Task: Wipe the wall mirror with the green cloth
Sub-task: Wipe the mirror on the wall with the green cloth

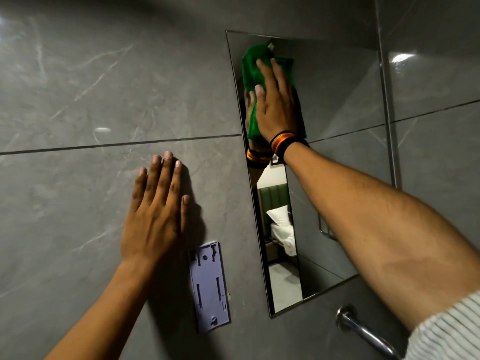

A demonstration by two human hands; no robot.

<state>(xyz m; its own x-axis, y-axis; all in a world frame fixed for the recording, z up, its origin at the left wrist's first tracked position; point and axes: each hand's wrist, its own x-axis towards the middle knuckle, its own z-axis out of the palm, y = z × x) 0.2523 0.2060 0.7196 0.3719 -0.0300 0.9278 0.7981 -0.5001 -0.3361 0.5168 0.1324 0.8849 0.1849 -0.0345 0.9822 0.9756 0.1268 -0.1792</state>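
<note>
The wall mirror (335,105) hangs on the grey tiled wall, right of centre, and reflects tiles and a bright room. A green cloth (253,71) lies flat against the mirror's upper left part. My right hand (275,100) presses on the cloth with fingers stretched out, pointing up; coloured bands circle its wrist. Hand and cloth are doubled in the reflection along the mirror's left edge. My left hand (155,209) rests flat on the bare tile to the left of the mirror, fingers apart, holding nothing.
A pale plastic mounting plate (209,287) is fixed to the wall below my left hand, beside the mirror's lower left edge. A chrome bar (363,331) sticks out under the mirror at the lower right. A metal trim strip (387,113) runs down the wall right of the mirror.
</note>
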